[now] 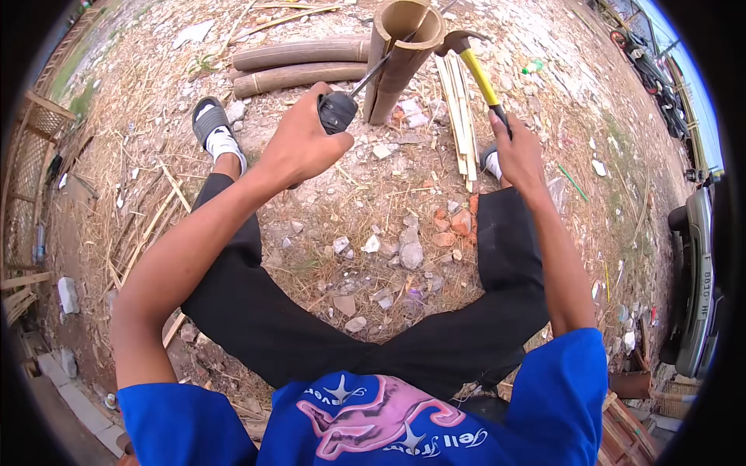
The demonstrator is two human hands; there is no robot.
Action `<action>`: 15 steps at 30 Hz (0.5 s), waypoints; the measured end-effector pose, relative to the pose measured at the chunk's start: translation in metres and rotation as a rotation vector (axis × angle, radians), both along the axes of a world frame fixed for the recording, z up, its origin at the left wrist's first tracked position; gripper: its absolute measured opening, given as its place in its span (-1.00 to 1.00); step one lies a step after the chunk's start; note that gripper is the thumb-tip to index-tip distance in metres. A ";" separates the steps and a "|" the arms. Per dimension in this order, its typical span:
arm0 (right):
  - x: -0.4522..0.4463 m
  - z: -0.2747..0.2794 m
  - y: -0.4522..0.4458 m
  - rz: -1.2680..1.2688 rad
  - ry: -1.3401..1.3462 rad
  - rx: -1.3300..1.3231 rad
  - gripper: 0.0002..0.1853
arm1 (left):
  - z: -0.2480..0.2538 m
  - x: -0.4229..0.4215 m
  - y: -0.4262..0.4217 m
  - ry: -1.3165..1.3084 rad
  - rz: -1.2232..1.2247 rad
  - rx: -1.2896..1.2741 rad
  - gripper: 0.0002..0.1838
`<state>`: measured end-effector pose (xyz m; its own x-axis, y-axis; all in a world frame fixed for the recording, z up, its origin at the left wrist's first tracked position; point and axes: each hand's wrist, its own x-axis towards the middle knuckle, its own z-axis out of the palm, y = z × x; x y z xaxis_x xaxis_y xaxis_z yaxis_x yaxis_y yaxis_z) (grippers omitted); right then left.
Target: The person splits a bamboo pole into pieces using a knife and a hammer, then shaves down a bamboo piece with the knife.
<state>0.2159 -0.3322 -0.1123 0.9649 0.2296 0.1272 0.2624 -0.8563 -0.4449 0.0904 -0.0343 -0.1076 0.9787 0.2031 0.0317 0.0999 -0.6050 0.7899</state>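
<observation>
A pink-printed blue shirt (373,415) is filling the foreground nearest the camera, with black trousers (373,359) spreading to either side just beyond. Past these, a bamboo section (399,75) is standing roughly upright on rubble-strewn ground (311,264), hollow mouth facing up, long axis near vertical and leaning slightly in this view. Position: ahead of both hands and between them, the left being nearer its wall. Left hand (305,144) is gripping a black-wrapped handle (337,113), fingers curled tight; the attached blade (371,75) is slanting away and rightward over the bamboo's rim, so it is lying across the long axis, not along it. The near wall is showing a lengthwise gap; how deep the blade is sitting, cannot tell. Right hand (519,151) is holding a hammer (478,72) low on its handle, grip narrow, head just beside the rim's right edge; contact unclear. Bamboo poles (303,68) are lying to the left, wooden strips (458,116) to the right.
</observation>
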 end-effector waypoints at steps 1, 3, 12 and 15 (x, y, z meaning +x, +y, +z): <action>0.000 -0.019 0.002 0.059 -0.126 0.089 -0.56 | -0.006 0.005 0.003 -0.116 0.001 0.082 -0.53; -0.007 -0.021 -0.005 0.031 -0.184 0.166 -0.55 | -0.008 0.005 0.006 -0.109 -0.037 0.033 -0.53; -0.008 0.013 0.004 0.050 -0.252 0.136 -0.58 | -0.007 0.003 0.004 -0.075 -0.037 0.026 -0.51; -0.004 0.045 0.000 0.016 -0.235 0.140 -0.50 | -0.005 0.002 0.002 -0.071 -0.024 0.051 -0.49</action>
